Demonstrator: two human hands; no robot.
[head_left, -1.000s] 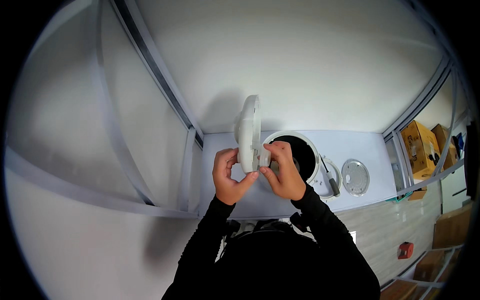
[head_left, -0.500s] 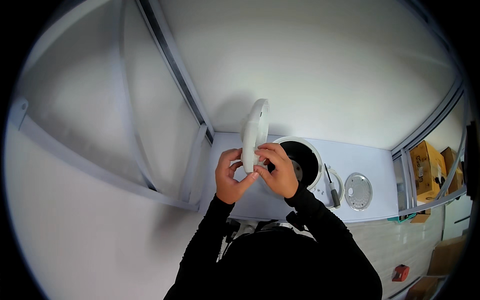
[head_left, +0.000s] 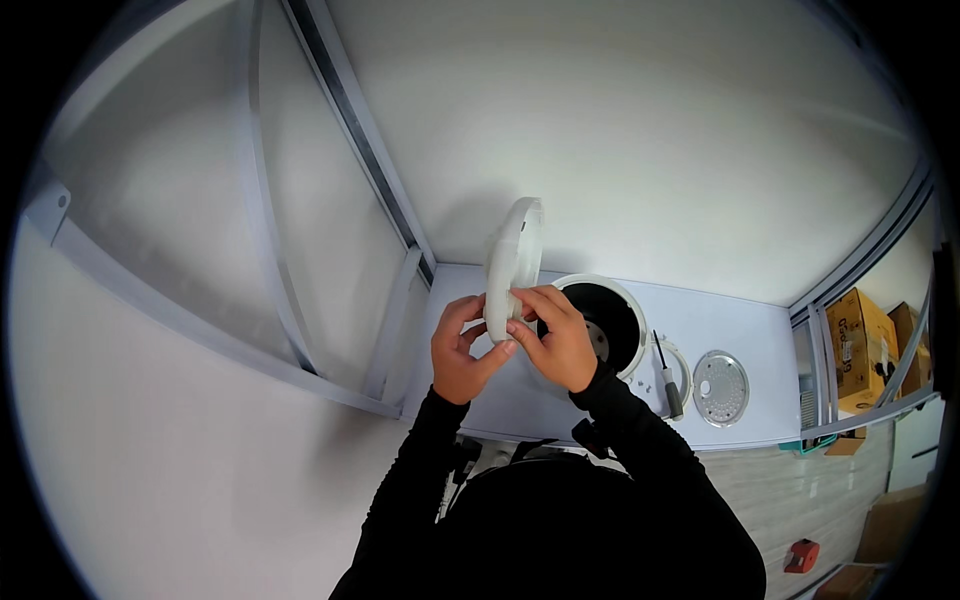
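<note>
A white rounded lid point(head_left: 512, 250) stands on edge between my hands, seen almost side-on, above the left part of the table. My left hand point(head_left: 465, 350) grips its lower left side, thumb toward the near end. On the other side, my right hand point(head_left: 555, 335) has its fingers and thumb pressed at the inner face near the lower end. What lies under those right fingertips is hidden. Just right of and behind the right hand is a round white pot body point(head_left: 632, 300) with a dark inside, resembling a rice cooker.
On the white table point(head_left: 755, 320) lie a screwdriver point(head_left: 672, 392) with a grey handle, a white ring point(head_left: 686, 372), several small screws point(head_left: 642, 382) and a perforated metal disc point(head_left: 722, 388). Cardboard boxes point(head_left: 860, 345) stand beyond the frame at right. A red object point(head_left: 802, 556) is on the floor.
My right thumb has moved up slightly from the lid's lower end onto its inner side. The lid stays upright in my hands; the whole view has shifted a little.
</note>
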